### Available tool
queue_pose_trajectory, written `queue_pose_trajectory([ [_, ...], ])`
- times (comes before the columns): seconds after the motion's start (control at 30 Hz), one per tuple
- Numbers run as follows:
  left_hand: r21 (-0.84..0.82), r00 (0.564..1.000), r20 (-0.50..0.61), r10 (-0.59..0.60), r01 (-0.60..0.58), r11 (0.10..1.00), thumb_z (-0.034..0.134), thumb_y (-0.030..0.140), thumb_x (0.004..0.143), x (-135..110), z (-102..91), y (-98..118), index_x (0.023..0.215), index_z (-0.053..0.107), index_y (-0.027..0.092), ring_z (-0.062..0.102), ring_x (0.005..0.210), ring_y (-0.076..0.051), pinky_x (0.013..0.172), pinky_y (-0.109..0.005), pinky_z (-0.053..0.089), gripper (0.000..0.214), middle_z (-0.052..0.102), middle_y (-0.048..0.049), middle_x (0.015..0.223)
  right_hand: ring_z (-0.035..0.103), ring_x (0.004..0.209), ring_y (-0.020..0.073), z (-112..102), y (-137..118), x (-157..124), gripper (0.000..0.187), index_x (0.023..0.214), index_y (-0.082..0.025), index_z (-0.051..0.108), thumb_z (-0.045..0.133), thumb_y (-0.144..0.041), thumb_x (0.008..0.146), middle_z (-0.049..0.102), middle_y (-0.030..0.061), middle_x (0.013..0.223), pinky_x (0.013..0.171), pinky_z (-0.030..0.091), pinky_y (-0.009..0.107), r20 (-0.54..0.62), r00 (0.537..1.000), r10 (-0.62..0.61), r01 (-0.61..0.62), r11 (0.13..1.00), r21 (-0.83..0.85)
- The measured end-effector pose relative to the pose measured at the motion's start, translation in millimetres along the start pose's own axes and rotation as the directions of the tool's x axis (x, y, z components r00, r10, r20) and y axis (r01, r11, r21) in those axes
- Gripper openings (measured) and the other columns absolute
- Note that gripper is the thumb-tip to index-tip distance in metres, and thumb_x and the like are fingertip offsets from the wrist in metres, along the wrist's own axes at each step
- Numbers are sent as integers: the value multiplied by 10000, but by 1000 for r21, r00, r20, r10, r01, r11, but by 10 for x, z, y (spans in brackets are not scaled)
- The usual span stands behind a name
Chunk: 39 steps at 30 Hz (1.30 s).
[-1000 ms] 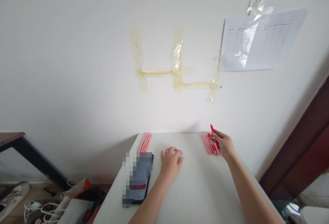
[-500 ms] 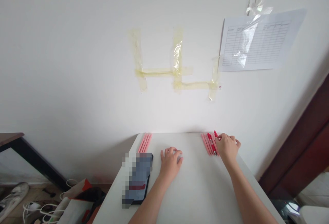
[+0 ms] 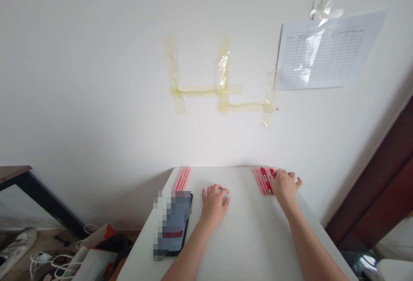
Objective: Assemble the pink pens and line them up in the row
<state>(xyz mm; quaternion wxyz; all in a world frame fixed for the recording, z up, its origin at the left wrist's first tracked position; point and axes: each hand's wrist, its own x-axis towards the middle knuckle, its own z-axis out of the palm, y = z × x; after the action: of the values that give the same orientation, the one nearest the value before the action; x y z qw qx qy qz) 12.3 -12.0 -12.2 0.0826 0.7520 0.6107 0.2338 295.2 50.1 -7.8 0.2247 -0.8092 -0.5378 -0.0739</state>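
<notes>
My left hand (image 3: pixel 215 203) rests palm down on the white table (image 3: pixel 248 233), fingers apart and slightly curled, holding nothing. At the table's far right, my right hand (image 3: pixel 285 186) pinches a red pen (image 3: pixel 272 172), most of which is hidden behind the fingers. Just left of that hand lies a row of pens: several pink pens (image 3: pixel 259 182) side by side, with another red pen (image 3: pixel 266 178) among them. Pink also shows just behind my right fingers. A second group of pink pens (image 3: pixel 182 179) lies side by side at the far left corner.
A phone (image 3: pixel 176 229), partly pixelated, lies at the table's left edge. The white wall behind carries yellowed tape strips (image 3: pixel 222 74) and a taped paper form (image 3: pixel 322 53). Bags and white cords (image 3: pixel 64 261) are on the floor at left; dark red wood (image 3: pixel 371 186) stands at right.
The red pen at my right fingers has come down and sits lower, level with the row's far ends. My left hand has stayed in place.
</notes>
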Motion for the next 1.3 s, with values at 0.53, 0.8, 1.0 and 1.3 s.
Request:
queue_pose_trajectory([
  [0.53, 11, 1000, -13, 10, -10, 1000, 583, 318, 912, -3, 10, -6, 1112, 693, 344, 504, 1261, -261, 1211, -622, 209, 230, 627, -22, 1242, 490, 1122, 331, 15, -112, -34, 292, 1105, -200, 737, 496, -263, 952, 663, 135, 1157, 963, 399, 470, -176, 961, -213, 242, 957, 160],
  [0.8, 19, 1000, -6, 12, -12, 1000, 560, 336, 923, -3, 11, -5, 1130, 689, 346, 487, 1267, -264, 1215, -618, 187, 244, 616, -29, 1253, 489, 1320, 306, 132, -531, -348, 401, 1304, -210, 650, 492, -169, 937, 582, 110, 1434, 1134, 407, 509, -71, 752, -655, 611, 653, 448],
  [1.0, 89, 1000, 1, 30, -30, 996, 555, 339, 932, -7, -13, 25, 1152, 680, 336, 511, 1243, -273, 1189, -610, 253, 252, 620, -43, 1249, 532, 1309, 272, 195, -645, -497, 391, 1299, -210, 681, 523, -175, 943, 639, 108, 1389, 1124, 447, 457, 89, 618, -781, 609, 548, 574],
  [1.3, 260, 983, 143, 116, -150, 954, 521, 313, 935, -78, -150, 164, 1221, 642, 293, 538, 1240, -325, 1150, -659, 296, 311, 625, -89, 1293, 544, 1282, 277, 175, -650, -497, 362, 1264, -192, 710, 529, -181, 951, 665, 113, 1352, 1116, 451, 452, 96, 633, -768, 587, 557, 588],
])
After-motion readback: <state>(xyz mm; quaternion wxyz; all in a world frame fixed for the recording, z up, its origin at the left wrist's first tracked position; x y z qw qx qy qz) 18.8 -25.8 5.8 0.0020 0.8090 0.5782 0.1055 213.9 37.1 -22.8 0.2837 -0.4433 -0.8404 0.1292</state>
